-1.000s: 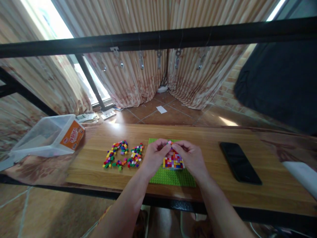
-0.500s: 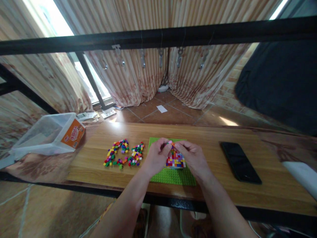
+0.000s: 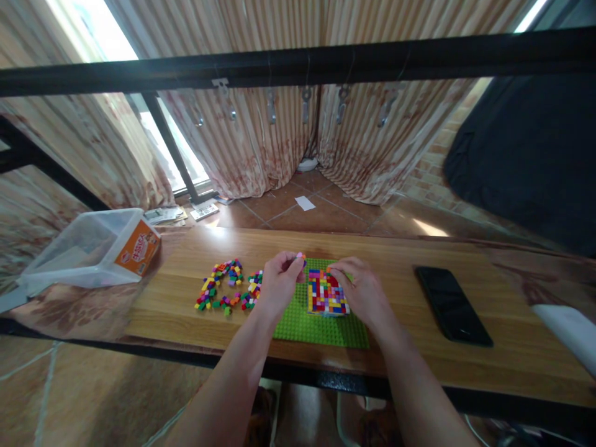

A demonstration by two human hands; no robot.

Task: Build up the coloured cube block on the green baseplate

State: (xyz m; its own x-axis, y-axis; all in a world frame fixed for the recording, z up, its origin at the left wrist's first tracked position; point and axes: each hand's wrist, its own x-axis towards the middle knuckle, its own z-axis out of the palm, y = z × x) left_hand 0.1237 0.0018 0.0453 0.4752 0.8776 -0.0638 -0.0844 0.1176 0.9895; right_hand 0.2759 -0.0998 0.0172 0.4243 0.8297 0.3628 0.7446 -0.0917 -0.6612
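My left hand (image 3: 282,276) is closed in a pinch on a few small toy bricks (image 3: 302,256), pink and orange among them, above the left part of a green studded baseplate (image 3: 298,323). On that baseplate stands a block of many-coloured bricks (image 3: 322,299) with a patterned top. My right hand (image 3: 363,285) reaches over the block's far right corner, its thumb and forefinger pinched on a small orange brick (image 3: 329,270). Whether that brick touches the block, I cannot tell. Left of the baseplate, loose bricks (image 3: 214,280) lie in a ring, partly covered by my left hand.
A black phone (image 3: 452,305) lies on the wooden table (image 3: 167,310) at the right, near a white object (image 3: 565,332) at the edge. A clear plastic bin (image 3: 84,248) with an orange label stands at the left. A dark bar (image 3: 261,69) crosses beyond the table.
My hands have parted. The left moved left with its bricks; the right stays at the block's far side with an orange brick, leaving more of the block's top in sight.
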